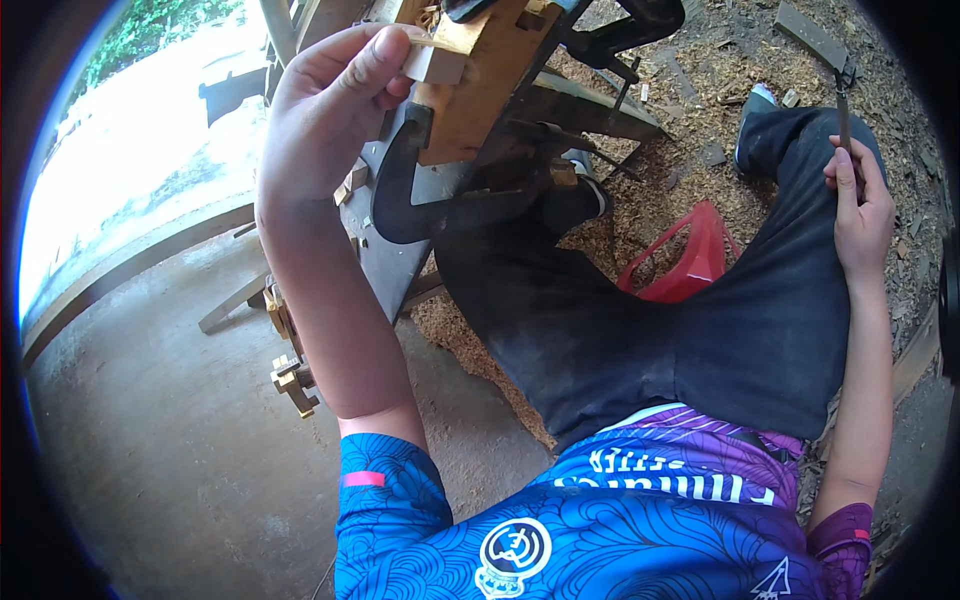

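Observation:
My left hand [325, 120] is raised at the upper left, its thumb and fingers pinched on a small pale wood block [437, 67]. The block is at the end of a thicker yellowish timber [470, 110]; whether it rests on that timber I cannot tell. A black C-shaped clamp [395, 200] grips the timber's near end beside the bench board [385, 260]. Off to the far right, my right hand [862, 205] is closed around a slim, dark, stick-like tool [843, 115] pointing up and away. The tool's far tip is too small to make out.
A second black clamp [630, 35] is at the top. Between my legs lies a red plastic object [690, 260] on ground strewn with wood shavings [660, 150]. A grey board [810, 35] lies at the far right. Wooden pieces [292, 385] stick out below my left forearm.

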A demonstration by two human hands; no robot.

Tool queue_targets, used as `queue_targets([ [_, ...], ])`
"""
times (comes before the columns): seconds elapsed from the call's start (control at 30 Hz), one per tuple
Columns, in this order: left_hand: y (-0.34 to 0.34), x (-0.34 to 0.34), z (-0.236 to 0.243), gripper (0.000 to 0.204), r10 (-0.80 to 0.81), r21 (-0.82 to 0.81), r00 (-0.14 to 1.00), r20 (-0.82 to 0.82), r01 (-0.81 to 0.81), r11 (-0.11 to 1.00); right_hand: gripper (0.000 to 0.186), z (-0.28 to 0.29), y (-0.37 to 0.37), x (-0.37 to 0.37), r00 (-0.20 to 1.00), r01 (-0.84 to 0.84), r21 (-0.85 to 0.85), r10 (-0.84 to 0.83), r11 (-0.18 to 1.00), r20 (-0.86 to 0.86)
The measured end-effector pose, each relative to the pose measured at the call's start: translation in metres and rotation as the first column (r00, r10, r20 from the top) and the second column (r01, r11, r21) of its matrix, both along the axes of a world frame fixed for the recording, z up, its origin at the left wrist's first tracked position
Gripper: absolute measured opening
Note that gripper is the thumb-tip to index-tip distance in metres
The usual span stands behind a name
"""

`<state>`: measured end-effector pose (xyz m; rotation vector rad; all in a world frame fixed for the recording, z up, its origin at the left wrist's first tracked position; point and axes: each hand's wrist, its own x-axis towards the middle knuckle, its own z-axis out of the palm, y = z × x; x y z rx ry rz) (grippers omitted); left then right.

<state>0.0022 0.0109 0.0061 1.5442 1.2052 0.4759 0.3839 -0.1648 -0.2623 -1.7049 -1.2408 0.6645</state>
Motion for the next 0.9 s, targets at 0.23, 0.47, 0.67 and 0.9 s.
queue_targets([
  [0.23,0.009,-0.009,0.013,0.05,-0.023,0.076,0.956,-0.292,0.047,0.996,0.031,-0.002,-0.001,0.0,1.0,0.001,-0.003,-0.001,1.0,-0.011],
  [0.47,0.014,-0.007,0.012,0.038,-0.101,0.022,0.987,-0.122,0.104,0.994,0.031,-0.007,-0.001,0.005,1.0,-0.009,0.004,0.009,1.0,-0.012],
  [0.67,0.01,-0.007,0.011,0.041,-0.065,0.027,0.993,-0.101,0.068,0.997,0.032,-0.007,0.0,0.005,1.0,-0.012,-0.018,0.012,1.0,-0.011],
  [0.9,0.004,-0.002,0.013,0.05,-0.114,-0.054,0.991,-0.074,0.11,0.992,0.032,-0.007,0.0,0.004,1.0,-0.016,-0.003,0.016,1.0,-0.013],
])
